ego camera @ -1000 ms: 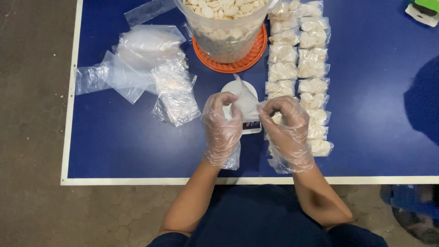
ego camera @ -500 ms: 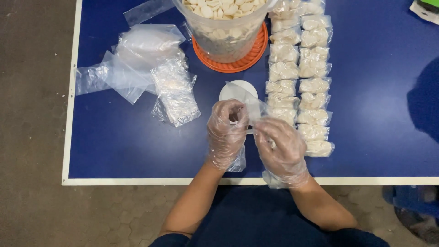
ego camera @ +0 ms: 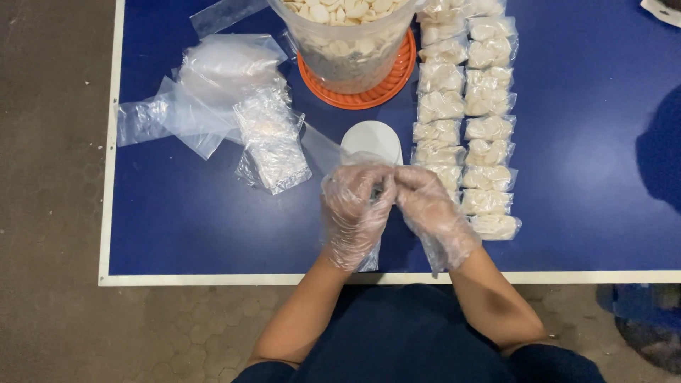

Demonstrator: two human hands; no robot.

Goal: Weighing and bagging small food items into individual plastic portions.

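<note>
- Left hand: in a clear disposable glove, over the near middle of the surface; fingers curled in, fingertips pinching a small clear plastic bag together with the other hand.
- Right hand: gloved likewise, fingers bent and closed on the same bag, fingertips meeting those of the left.
- Small clear plastic bag: empty as far as can be seen, thin and see-through; it trails from the fingertips out to the left and toward the far edge, above the surface.
- White round scale: just beyond the hands, its near part hidden by them.
- Large clear tub: at the far edge, filled with pale white pieces, standing on an orange lid.
- Filled small bags: two rows of pale-filled packets, running from the far edge toward the near edge, right of the scale.
- Empty clear bags: loose heap at the left side of the surface.
- Surface: blue, with a white border.
</note>
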